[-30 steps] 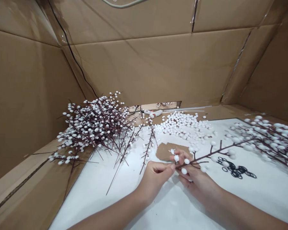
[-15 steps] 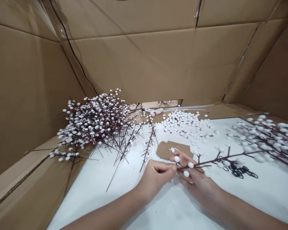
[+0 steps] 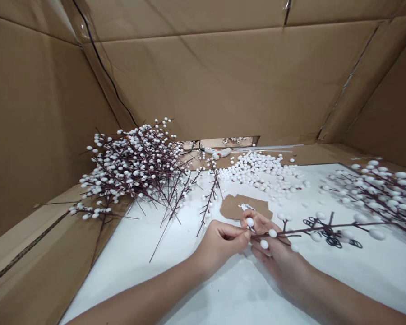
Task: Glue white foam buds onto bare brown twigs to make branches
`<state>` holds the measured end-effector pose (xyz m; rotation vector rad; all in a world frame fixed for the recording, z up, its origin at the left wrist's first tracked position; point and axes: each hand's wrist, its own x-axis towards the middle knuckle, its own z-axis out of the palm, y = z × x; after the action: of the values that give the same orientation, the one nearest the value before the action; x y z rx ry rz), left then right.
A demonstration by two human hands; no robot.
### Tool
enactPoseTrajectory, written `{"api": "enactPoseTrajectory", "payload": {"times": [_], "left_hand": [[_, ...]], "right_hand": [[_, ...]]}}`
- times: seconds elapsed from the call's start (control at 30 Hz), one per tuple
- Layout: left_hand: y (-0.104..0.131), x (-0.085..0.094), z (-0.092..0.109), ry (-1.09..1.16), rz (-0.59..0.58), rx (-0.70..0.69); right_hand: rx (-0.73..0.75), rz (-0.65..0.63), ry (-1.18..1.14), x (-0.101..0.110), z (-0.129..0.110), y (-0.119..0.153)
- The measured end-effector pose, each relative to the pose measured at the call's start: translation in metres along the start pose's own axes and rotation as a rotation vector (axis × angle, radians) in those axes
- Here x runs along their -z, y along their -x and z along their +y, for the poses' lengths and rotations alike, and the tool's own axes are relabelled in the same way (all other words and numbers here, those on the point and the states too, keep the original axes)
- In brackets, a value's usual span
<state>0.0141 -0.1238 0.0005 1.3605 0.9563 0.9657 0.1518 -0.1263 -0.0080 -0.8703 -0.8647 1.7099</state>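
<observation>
Between thumb and fingers, my left hand [image 3: 223, 243] pinches the left end of a dark brown branch [image 3: 304, 230] with white berries. The branch reaches rightward over the white board. Behind and under it is my right hand [image 3: 274, 248], its thumb and index finger closed on a white berry [image 3: 250, 222] near the branch's left end. Just beyond my fingers lies a torn piece of cardboard [image 3: 232, 206] with a white smear on it. Black rings [image 3: 333, 239] lie beneath the branch.
A big heap of berried branches [image 3: 131, 162] stands at the left. Loose white berries [image 3: 257, 167] spread at the back, near a white glue gun [image 3: 218, 153]. Barer twigs [image 3: 209, 198] lie mid-board. More berried branches [image 3: 385, 194] are at the right. Cardboard walls [image 3: 203, 85] surround the board.
The view has shifted slightly, so the background sits higher. Both hands stay together at the branch's left end, and the branch's right part has dropped a little in the picture.
</observation>
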Motion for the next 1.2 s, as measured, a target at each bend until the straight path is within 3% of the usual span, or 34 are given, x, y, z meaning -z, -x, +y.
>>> {"api": "enactPoseTrajectory", "payload": {"times": [0.33, 0.77, 1.03, 1.2], "left_hand": [[0.000, 0.000, 0.002, -0.011, -0.003, -0.020], [0.002, -0.001, -0.002, 0.011, 0.010, -0.014], [0.005, -0.002, 0.000, 0.116, -0.022, -0.031], [0.003, -0.003, 0.000, 0.053, 0.056, -0.008]], "right_hand": [[-0.042, -0.003, -0.020, -0.006, -0.004, 0.003], [-0.023, -0.103, -0.053, -0.007, -0.004, 0.005], [-0.046, -0.063, -0.057, -0.010, -0.004, 0.006], [-0.062, -0.026, -0.085, -0.011, -0.003, 0.006]]}}
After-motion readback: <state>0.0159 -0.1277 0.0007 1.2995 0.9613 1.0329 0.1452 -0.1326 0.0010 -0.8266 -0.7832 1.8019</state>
